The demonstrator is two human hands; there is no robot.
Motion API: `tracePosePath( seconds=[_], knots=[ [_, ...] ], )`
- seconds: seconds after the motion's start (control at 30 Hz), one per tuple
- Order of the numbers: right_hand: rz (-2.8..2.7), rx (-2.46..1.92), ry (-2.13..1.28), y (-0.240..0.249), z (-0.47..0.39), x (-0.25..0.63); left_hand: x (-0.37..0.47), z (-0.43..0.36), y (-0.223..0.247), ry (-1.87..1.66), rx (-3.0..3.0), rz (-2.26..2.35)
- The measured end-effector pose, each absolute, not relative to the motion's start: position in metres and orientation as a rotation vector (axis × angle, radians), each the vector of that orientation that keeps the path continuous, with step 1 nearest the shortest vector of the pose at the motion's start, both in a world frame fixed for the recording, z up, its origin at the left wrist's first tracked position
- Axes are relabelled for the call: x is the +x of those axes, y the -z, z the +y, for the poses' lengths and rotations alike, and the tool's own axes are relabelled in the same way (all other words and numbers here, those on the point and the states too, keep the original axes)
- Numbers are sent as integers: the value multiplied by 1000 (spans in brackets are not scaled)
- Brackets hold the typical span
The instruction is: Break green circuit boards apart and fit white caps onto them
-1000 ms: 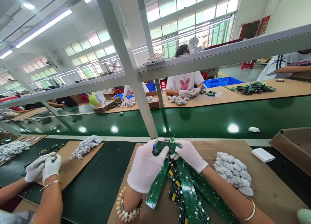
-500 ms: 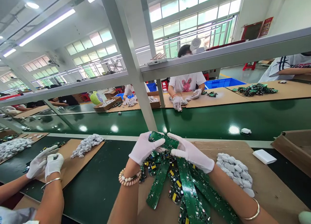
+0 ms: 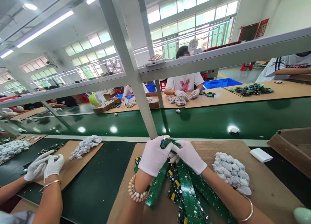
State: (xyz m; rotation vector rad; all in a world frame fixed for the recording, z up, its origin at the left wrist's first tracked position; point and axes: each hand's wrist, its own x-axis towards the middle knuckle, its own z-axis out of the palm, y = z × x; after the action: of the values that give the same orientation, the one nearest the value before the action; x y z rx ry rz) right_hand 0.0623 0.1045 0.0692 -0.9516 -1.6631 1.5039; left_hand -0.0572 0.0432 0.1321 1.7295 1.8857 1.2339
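Observation:
My left hand, in a white glove with a beaded bracelet at the wrist, grips a green circuit board. My right hand, also gloved and with a metal bangle, closes on the same board from the other side. Fingers cover most of the board. Below them, long green circuit board strips fan out across brown cardboard. Small circuit boards with yellow parts lie among the strips. To the right of my right hand sits a pile of white rounded pieces.
A green conveyor belt runs beyond the cardboard, carrying a few small pieces. A metal post rises just ahead. At left, a co-worker's gloved hands work beside another white pile. A cardboard box and folded white paper lie right.
My hands have come closer together and turned, so the board that showed its long flat face is now mostly covered. Across the belt, a co-worker's hand has drawn back, leaving a small piece there.

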Motion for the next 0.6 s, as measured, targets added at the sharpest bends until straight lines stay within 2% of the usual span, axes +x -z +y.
tracePosePath(
  seconds=[0.2,0.37,0.5,0.6],
  knots=[
    [-1675,-843,-1613,-61,105,58,-77,46,-138,-1151,1529,1792],
    [-1737,-579,-1656,-62,108,60,-91,60,-134,-1078,1398,1503],
    [-1642,-379,-1845,-72,103,64,-87,65,-131,-1050,1309,1328],
    [-1584,-502,-1929,-77,103,69,-86,64,-130,-1027,1291,1249]
  ],
)
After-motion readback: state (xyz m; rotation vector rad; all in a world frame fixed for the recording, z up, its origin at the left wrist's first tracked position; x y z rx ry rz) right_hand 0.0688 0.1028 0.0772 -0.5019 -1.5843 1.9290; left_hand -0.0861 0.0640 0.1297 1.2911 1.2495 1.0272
